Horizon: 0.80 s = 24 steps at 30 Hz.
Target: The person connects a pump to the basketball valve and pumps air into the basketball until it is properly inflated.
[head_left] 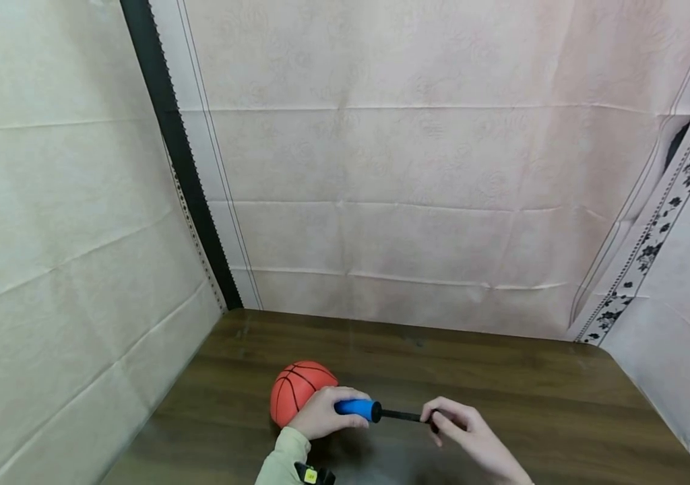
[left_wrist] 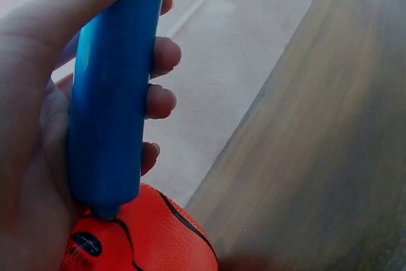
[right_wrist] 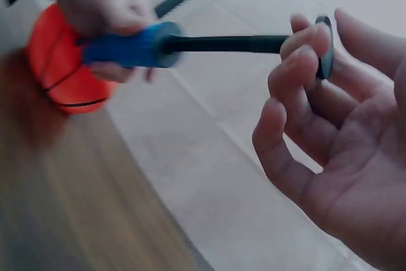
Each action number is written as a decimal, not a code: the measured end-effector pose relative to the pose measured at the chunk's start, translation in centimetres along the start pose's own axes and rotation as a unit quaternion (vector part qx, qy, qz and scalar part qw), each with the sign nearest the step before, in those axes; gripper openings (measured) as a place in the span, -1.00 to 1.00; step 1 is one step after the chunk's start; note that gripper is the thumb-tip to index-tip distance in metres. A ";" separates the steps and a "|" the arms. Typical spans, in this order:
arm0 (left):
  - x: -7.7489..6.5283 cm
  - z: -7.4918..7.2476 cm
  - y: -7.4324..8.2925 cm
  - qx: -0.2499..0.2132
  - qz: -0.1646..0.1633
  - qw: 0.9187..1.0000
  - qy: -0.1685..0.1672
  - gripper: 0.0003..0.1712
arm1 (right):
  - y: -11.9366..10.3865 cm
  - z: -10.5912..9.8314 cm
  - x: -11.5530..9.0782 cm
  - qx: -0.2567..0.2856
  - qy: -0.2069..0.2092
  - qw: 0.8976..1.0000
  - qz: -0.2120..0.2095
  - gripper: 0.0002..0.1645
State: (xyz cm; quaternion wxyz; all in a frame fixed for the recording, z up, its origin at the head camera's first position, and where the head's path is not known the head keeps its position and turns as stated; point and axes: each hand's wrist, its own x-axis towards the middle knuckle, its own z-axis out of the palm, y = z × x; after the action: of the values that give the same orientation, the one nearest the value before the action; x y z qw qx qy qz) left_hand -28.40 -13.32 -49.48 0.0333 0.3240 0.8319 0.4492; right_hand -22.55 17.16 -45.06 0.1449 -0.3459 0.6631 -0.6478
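Observation:
A small hand pump has a blue barrel (head_left: 354, 408) and a black rod (head_left: 401, 415) drawn out to the right. My left hand (head_left: 325, 416) grips the barrel, thumb on one side and fingers around the other. With curled fingers, my right hand (right_wrist: 336, 112) holds the pump's black handle (right_wrist: 325, 47) at the rod's far end. An orange-red basketball (head_left: 301, 387) with black lines sits just left of the pump. In the left wrist view, the barrel's narrow tip (left_wrist: 104, 211) meets the ball (left_wrist: 171, 239); whether a needle goes inside is hidden.
A dark wood-grain table (head_left: 539, 397) lies beneath the hands. Pale creased cloth (head_left: 418, 168) hangs behind it, with more at both sides. A dark strip (head_left: 181, 155) runs down the back left corner. The left wrist wears a black device (head_left: 315, 475).

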 end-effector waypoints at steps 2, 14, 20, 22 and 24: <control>-0.1 0.0 0.1 -0.007 -0.006 1.000 0.002 -0.53 | -0.3 -0.5 -0.6 0.010 -0.004 1.000 -0.028 -0.67; 0.1 0.6 0.2 0.015 -0.019 1.000 0.002 -0.57 | 1.8 -0.1 0.5 0.019 0.017 0.997 -0.079 -0.67; 0.6 1.1 0.1 0.052 -0.027 0.998 0.002 -0.58 | 3.2 2.0 2.1 -0.019 0.083 0.996 0.012 -0.69; 0.8 1.2 0.1 0.070 -0.020 0.997 0.004 -0.56 | 3.6 2.9 2.7 -0.031 0.100 0.994 0.045 -0.64; 0.9 1.3 0.1 0.088 -0.009 0.996 0.005 -0.53 | 4.0 3.5 3.1 -0.041 0.104 0.992 0.063 -0.61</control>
State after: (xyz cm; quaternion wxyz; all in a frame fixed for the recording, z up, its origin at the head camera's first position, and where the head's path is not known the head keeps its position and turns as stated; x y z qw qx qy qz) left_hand -28.59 -11.85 -50.02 0.0047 0.3156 0.8714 0.3755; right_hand -23.65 12.14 -48.55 0.1013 -0.2401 0.7207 -0.6425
